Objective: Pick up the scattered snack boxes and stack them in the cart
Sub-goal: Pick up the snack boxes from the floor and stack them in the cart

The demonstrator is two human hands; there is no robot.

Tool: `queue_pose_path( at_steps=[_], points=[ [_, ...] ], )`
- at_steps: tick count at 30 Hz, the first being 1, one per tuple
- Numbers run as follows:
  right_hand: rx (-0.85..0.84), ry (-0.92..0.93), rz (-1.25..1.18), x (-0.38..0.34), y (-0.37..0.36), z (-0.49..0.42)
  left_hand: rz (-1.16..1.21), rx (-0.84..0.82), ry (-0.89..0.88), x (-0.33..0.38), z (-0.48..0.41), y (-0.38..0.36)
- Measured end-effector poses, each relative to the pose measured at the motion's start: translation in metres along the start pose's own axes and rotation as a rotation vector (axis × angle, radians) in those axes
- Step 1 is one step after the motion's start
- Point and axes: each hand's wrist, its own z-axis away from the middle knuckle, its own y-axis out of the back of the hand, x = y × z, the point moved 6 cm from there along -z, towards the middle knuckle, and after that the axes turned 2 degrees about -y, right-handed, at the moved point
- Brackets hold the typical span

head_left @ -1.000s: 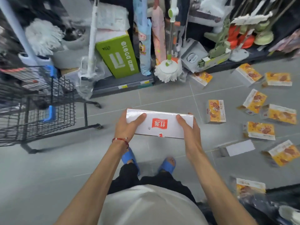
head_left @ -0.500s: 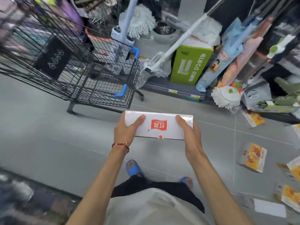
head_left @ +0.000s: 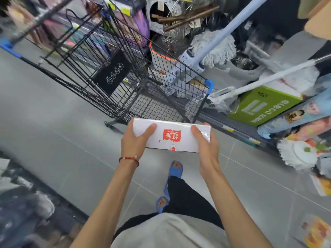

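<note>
Over grey floor, snack box between left hand and right hand

Shop aisle: matte grey tiled floor, low dark shelf with yellow price tags at right.
Even light falls on the floor with no hard shadows. Crowded on the shelf in the upper right of the frame are a lime-green cardboard box, a grey plastic bucket and a white string mop on a pale blue pole.
</note>
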Motion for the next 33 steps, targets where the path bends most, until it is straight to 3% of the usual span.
queue_pose_path(
  at_steps=[7,13,18,24,33],
  points=[
    [-0.086,-0.004,0.065,-0.045,-0.091,-0.086,-0.015,0.079,0.004,0.039,-0.113,0.018],
    [-0.097,-0.051,0.129,-0.069,-0.152,-0.134,-0.093,0.028,0.048,0.05,-0.202,0.032],
    [-0.085,-0.12,0.132,-0.065,-0.201,-0.164,-0.147,-0.088,0.087,0.043,-0.279,0.043],
    [0.02,-0.247,0.115,-0.029,-0.263,-0.19,-0.308,-0.339,0.18,0.007,-0.381,0.053],
    [0.015,-0.453,0.166,0.058,-0.296,-0.233,-0.453,-0.525,0.367,-0.088,-0.448,0.033]
  ],
)
